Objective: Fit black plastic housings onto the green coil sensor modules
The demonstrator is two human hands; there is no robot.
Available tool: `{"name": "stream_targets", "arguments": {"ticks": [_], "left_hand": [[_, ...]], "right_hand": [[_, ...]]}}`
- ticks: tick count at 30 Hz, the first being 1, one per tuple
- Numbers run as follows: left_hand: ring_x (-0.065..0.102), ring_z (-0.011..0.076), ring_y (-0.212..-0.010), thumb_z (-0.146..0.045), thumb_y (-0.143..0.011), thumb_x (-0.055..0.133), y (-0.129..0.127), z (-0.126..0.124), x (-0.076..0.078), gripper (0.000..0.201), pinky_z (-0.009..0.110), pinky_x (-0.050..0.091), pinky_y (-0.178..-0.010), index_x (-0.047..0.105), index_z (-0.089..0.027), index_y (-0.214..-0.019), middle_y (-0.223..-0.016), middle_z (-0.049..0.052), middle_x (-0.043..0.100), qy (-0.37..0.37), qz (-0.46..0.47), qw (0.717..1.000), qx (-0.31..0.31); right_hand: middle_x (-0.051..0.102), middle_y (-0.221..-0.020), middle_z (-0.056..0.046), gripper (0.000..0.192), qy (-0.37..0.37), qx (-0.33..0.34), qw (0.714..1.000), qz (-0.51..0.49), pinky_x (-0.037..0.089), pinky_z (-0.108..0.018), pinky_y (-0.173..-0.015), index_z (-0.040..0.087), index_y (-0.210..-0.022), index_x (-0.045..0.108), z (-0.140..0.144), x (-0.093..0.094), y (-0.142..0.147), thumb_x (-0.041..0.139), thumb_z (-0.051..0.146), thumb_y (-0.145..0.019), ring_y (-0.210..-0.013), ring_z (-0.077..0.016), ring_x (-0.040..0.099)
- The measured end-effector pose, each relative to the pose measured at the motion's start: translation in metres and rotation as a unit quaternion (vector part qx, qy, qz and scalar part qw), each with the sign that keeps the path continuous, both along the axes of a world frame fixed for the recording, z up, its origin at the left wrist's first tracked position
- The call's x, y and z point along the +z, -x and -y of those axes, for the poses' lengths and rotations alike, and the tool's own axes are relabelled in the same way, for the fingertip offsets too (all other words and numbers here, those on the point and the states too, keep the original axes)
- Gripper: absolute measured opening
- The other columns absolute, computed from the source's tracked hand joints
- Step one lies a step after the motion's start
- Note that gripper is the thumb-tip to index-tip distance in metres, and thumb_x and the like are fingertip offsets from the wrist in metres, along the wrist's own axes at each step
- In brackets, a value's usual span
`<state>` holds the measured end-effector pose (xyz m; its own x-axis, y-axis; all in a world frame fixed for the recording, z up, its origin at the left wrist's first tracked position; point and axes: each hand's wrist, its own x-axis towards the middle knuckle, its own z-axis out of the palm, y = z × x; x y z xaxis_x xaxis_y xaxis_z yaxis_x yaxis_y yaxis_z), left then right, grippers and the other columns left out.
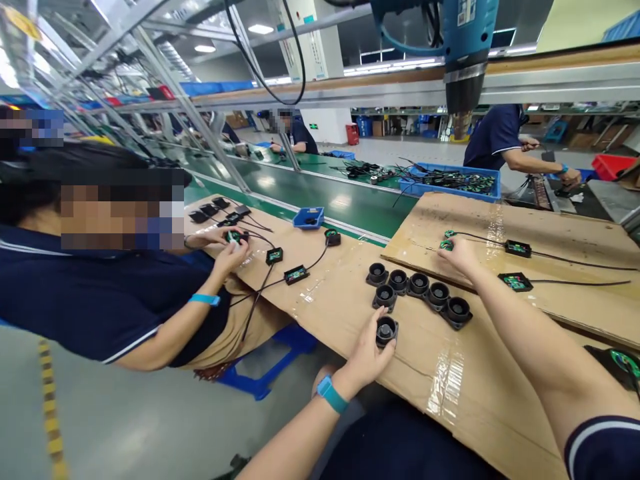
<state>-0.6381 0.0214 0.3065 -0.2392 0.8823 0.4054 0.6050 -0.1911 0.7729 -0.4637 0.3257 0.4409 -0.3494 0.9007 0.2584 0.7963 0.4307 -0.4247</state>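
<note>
My left hand [369,352] grips a black round plastic housing [386,330] with a square base, near the front edge of the cardboard. Just beyond it stand several like housings [419,284] in a bent row. My right hand [463,259] reaches forward, its fingers closed on a small green circuit board [446,245]. Right behind that lies another round green board [449,234], wired by a black cable to a small black box [518,249] with a green board inside. A second such box [515,281] lies closer to me, with a cable running right.
At left, a co-worker [175,320] handles a green-and-black part. A blue electric screwdriver [467,53] hangs overhead. Beyond the cardboard [345,313] are a green conveyor [330,195], a small blue bin [308,217] and a blue tray [453,192] of cabled parts.
</note>
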Motion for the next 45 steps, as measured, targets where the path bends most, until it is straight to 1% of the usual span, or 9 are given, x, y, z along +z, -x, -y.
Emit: {"name": "stream_targets", "arguments": {"ticks": [8, 11, 15, 18, 22, 26, 34, 38, 45], "left_hand": [[0.042, 0.0351, -0.143, -0.038, -0.082, 0.080, -0.039, 0.012, 0.032, 0.092, 0.059, 0.041, -0.117, 0.026, -0.021, -0.155, -0.151, 0.021, 0.045, -0.177, -0.102, 0.978, 0.044], [0.053, 0.0340, -0.133, -0.047, -0.074, 0.085, -0.067, 0.011, 0.049, 0.110, 0.052, 0.052, -0.108, 0.018, -0.020, -0.157, -0.153, 0.026, 0.038, -0.242, -0.056, 0.969, -0.007], [0.064, 0.0266, -0.116, -0.041, -0.084, 0.078, -0.069, 0.014, 0.044, 0.065, 0.042, 0.057, -0.098, 0.046, -0.021, -0.137, -0.132, 0.017, 0.057, -0.180, 0.072, 0.980, -0.046], [0.067, 0.0235, -0.110, -0.034, -0.086, 0.077, -0.053, 0.027, 0.034, 0.044, 0.039, 0.056, -0.097, 0.054, -0.019, -0.121, -0.119, 0.012, 0.065, -0.039, 0.214, 0.973, -0.079], [0.069, 0.0219, -0.104, -0.035, -0.084, 0.078, -0.043, 0.048, 0.033, 0.046, 0.037, 0.057, -0.094, 0.054, -0.018, -0.119, -0.114, 0.010, 0.069, 0.066, 0.388, 0.911, -0.122], [0.070, 0.0187, -0.080, -0.043, -0.084, 0.077, -0.044, 0.056, 0.037, 0.048, 0.034, 0.060, -0.074, 0.056, -0.017, -0.117, -0.105, 0.009, 0.070, 0.097, 0.447, 0.878, -0.143], [0.067, 0.0185, -0.085, -0.045, -0.083, 0.078, -0.045, 0.047, 0.049, 0.048, 0.032, 0.058, -0.076, 0.060, -0.019, -0.118, -0.103, 0.008, 0.068, 0.132, 0.464, 0.856, -0.187], [0.066, 0.0169, -0.082, -0.043, -0.084, 0.077, -0.051, 0.052, 0.045, 0.043, 0.030, 0.056, -0.073, 0.060, -0.018, -0.114, -0.102, 0.008, 0.067, 0.157, 0.467, 0.842, -0.218], [0.059, 0.0281, -0.120, -0.031, -0.084, 0.073, 0.003, 0.049, 0.044, 0.061, 0.047, 0.050, -0.105, 0.051, -0.023, -0.140, -0.135, 0.014, 0.058, 0.008, 0.067, 0.998, 0.007]], "right_hand": [[0.074, -0.089, -0.010, 0.059, -0.033, 0.006, 0.961, -0.274, 0.058, -0.037, -0.073, 0.017, -0.109, 0.071, 0.148, 0.080, -0.078, 0.087, 0.054, -0.066, -0.074, -0.0201, 0.069], [0.074, -0.097, -0.008, 0.058, 0.066, 0.111, 0.940, -0.317, 0.060, -0.038, -0.077, 0.020, -0.113, 0.066, 0.216, 0.058, -0.064, 0.085, 0.053, -0.070, -0.081, -0.0220, 0.071], [0.074, -0.101, -0.009, 0.053, 0.178, 0.169, 0.941, -0.234, 0.058, -0.036, -0.078, 0.018, -0.117, 0.065, 0.260, 0.014, -0.042, 0.079, 0.051, -0.078, -0.090, -0.0246, 0.071], [0.072, -0.106, -0.012, 0.050, 0.202, 0.211, 0.945, -0.143, 0.054, -0.035, -0.081, 0.016, -0.128, 0.060, 0.266, 0.001, -0.046, 0.065, 0.048, -0.091, -0.095, -0.0245, 0.069], [0.071, -0.081, -0.008, 0.031, 0.225, 0.298, 0.928, -0.013, 0.048, -0.028, -0.070, 0.017, -0.087, 0.067, 0.263, -0.011, -0.058, 0.043, 0.030, -0.102, -0.074, -0.0188, 0.066], [0.066, -0.071, -0.008, 0.030, 0.067, 0.278, 0.957, 0.047, 0.044, -0.028, -0.062, 0.019, -0.076, 0.061, 0.265, -0.034, -0.060, 0.046, 0.027, -0.100, -0.066, -0.0197, 0.063], [0.069, -0.123, -0.010, 0.044, 0.075, 0.332, 0.923, -0.180, 0.058, -0.035, -0.089, 0.025, -0.136, 0.055, 0.277, -0.027, -0.059, 0.064, 0.035, -0.095, -0.106, -0.0232, 0.069], [0.074, -0.109, -0.006, 0.033, 0.139, 0.305, 0.915, -0.227, 0.062, -0.031, -0.080, 0.026, -0.126, 0.064, 0.276, -0.035, -0.055, 0.065, 0.029, -0.093, -0.090, -0.0199, 0.073], [0.074, -0.114, -0.009, 0.055, 0.240, 0.164, 0.909, -0.300, 0.064, -0.036, -0.086, 0.019, -0.133, 0.062, 0.261, -0.050, -0.061, 0.074, 0.037, -0.082, -0.100, -0.0245, 0.073]]}}
